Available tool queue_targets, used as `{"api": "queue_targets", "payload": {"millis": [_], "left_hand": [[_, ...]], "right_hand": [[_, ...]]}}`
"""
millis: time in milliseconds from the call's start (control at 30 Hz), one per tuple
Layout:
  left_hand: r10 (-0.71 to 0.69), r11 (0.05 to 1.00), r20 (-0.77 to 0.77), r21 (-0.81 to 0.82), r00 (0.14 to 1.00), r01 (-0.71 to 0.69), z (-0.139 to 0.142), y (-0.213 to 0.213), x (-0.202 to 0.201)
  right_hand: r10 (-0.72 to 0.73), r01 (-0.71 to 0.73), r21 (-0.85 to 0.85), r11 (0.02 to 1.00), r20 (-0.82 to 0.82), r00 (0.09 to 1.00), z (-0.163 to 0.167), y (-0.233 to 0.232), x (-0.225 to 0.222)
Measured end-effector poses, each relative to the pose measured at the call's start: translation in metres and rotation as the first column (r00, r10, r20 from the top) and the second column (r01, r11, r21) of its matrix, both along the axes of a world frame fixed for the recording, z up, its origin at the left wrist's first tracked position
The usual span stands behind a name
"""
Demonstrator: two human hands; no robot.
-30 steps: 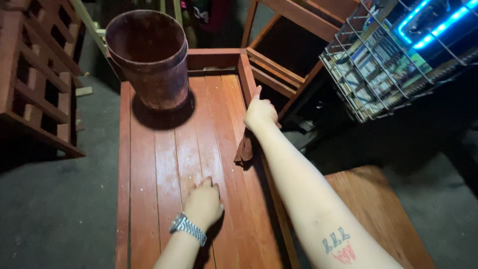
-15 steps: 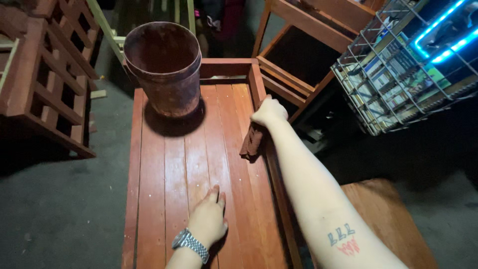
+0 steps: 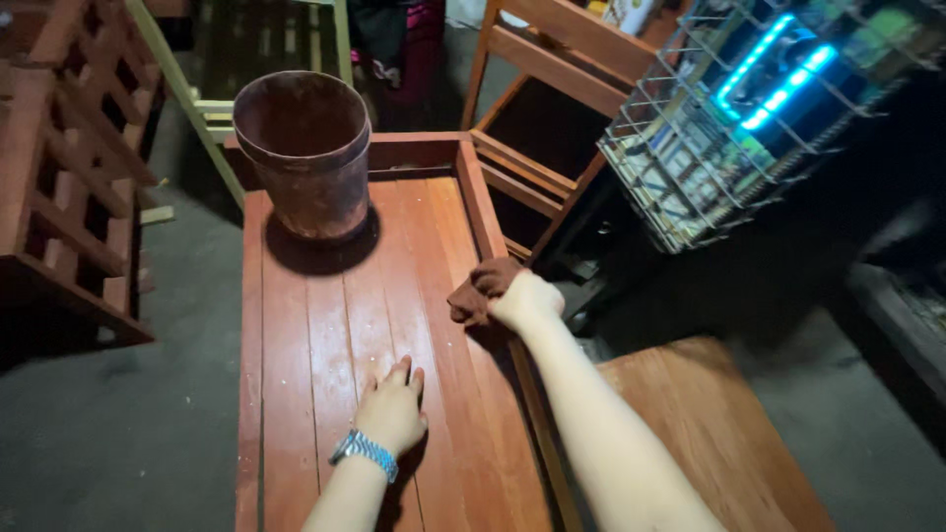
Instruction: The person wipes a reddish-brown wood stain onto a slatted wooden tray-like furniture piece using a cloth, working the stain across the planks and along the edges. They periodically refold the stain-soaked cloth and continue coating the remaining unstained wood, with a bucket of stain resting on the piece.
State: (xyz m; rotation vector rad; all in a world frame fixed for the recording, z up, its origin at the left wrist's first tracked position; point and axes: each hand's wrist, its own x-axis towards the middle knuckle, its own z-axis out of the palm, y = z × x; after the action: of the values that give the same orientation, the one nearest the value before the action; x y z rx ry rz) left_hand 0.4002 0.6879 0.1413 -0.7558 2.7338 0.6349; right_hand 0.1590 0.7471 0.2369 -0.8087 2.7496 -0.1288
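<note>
My left hand (image 3: 392, 407), with a metal watch on its wrist, lies flat with fingers together on the slats of a reddish wooden tray-like panel (image 3: 315, 325). My right hand (image 3: 524, 299) grips a brown rag (image 3: 478, 288) and presses it against the panel's raised right rim (image 3: 480, 202). A worn brown bucket (image 3: 306, 153) stands upright at the far end of the panel.
A red wooden lattice piece (image 3: 69, 187) stands at the left on the grey floor. Wooden frames (image 3: 552, 108) lean beyond the right rim. A wire cage with blue lights (image 3: 749, 118) sits upper right. Another wooden board (image 3: 709, 433) lies at lower right.
My right hand has slid the rag back along the right rim toward me. My left hand has shifted slightly nearer on the slats.
</note>
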Motion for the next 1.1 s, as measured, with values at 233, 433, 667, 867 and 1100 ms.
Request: {"api": "queue_targets", "payload": {"millis": [233, 433, 667, 867, 1100], "left_hand": [[-0.01, 0.999, 0.001, -0.053, 1.0, 0.01, 0.004, 0.018, 0.008], [0.011, 0.967, -0.232, 0.251, 0.973, 0.049, 0.01, 0.079, 0.026], [0.027, 0.831, -0.542, 0.479, 0.84, 0.282, 0.013, 0.152, 0.055], [-0.05, 0.782, -0.389, 0.558, 0.92, 0.278, 0.013, 0.177, 0.089], [-0.094, 0.777, -0.509, 0.5, 0.855, 0.383, -0.001, 0.19, 0.112]], "right_hand": [[-0.143, 0.143, 0.095, 0.985, -0.003, 0.99, -0.008, 0.084, 0.06], [-0.182, 0.184, 0.073, 0.98, -0.033, 0.983, -0.012, 0.162, 0.113], [-0.267, 0.267, 0.052, 0.962, -0.006, 0.964, -0.007, 0.248, 0.178], [-0.273, 0.274, 0.024, 0.961, -0.046, 0.961, -0.02, 0.309, 0.219], [-0.189, 0.161, -0.207, 0.965, -0.119, 0.975, -0.039, 0.341, 0.24]]}}
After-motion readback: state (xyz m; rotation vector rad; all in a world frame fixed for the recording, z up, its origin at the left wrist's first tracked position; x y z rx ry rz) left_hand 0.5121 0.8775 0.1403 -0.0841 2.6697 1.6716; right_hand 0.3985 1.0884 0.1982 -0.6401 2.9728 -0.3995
